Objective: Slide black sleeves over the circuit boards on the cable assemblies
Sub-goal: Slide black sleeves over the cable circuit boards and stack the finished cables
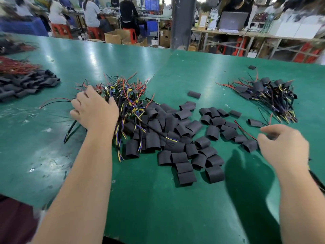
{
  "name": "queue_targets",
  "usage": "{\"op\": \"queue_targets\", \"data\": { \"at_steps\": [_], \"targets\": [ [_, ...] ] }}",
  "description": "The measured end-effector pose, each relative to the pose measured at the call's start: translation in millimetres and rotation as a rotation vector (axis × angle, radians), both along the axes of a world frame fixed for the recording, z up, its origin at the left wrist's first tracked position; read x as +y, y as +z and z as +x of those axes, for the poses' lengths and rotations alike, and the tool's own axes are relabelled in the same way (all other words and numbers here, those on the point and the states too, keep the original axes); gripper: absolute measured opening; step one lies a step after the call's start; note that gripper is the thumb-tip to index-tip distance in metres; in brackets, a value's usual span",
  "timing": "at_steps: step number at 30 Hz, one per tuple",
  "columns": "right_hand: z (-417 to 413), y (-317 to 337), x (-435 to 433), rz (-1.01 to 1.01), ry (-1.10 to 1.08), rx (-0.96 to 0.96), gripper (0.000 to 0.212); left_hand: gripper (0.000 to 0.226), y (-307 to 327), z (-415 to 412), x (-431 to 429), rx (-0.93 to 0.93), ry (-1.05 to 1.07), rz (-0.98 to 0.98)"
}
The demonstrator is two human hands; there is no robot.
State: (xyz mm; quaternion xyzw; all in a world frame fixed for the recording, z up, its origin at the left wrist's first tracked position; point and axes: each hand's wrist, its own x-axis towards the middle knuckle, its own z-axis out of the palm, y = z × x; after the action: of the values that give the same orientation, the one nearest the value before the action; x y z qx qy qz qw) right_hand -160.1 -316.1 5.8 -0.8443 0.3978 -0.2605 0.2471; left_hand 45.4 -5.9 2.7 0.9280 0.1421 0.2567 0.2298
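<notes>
Far left on the green bench [158, 199], a reserve of black tubing [26, 85] sits beside a bundle of red wires [15, 66], well out of the working zone, stock for later by the look of it. Now the left hand [93, 110]: it's down on the heap of bare assemblies [128, 101], fingers curled into the tangle and thumb pressed against it, gripping among the wires. Black cables trail out from under it toward the near edge, so I'd judge it's pulling one unit free of the knot. Boards and yellow, blue and red leads show uncovered all through that heap, so those are the ones not yet done.

Centre stage, the loose black sleeves [182, 140] are spread flat and thin, likely so that one can be picked without digging.

On to the right hand [284, 147], low over the bench, fingers loosely bent. It's blurred, so I cannot tell whether it holds anything. One sleeve [249, 146] lies just at its fingertips, with a red and black lead [244, 129] running in there. Beyond it, the finished pile [269, 95] sits apart on the far right, sleeves on, kept clear of the raw stock
</notes>
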Motion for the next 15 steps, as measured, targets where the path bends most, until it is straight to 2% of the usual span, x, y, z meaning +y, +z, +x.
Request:
{"op": "queue_targets", "data": {
  "at_steps": [2, 4, 8, 10, 15],
  "targets": [
    [2, 0, 3, -0.009, 0.022, -0.013, 0.024, 0.031, 4, 11, 6, 0.095, -0.039, 0.137],
    [4, 0, 7, -0.022, 0.043, -0.028, 0.022, 0.026, 9, 18, 9, 0.115, -0.065, 0.199],
    [7, -1, 12, -0.015, 0.088, -0.04, 0.02, 0.049, 11, 23, 6, 0.197, -0.102, 0.231],
    [8, -3, 14, -0.008, 0.109, -0.041, 0.019, 0.047, 11, 26, 7, 0.229, -0.119, 0.179],
    [10, -6, 15, 0.004, 0.148, -0.095, 0.016, 0.028, 23, 24, 12, 0.197, -0.201, -0.158]
  ]
}}
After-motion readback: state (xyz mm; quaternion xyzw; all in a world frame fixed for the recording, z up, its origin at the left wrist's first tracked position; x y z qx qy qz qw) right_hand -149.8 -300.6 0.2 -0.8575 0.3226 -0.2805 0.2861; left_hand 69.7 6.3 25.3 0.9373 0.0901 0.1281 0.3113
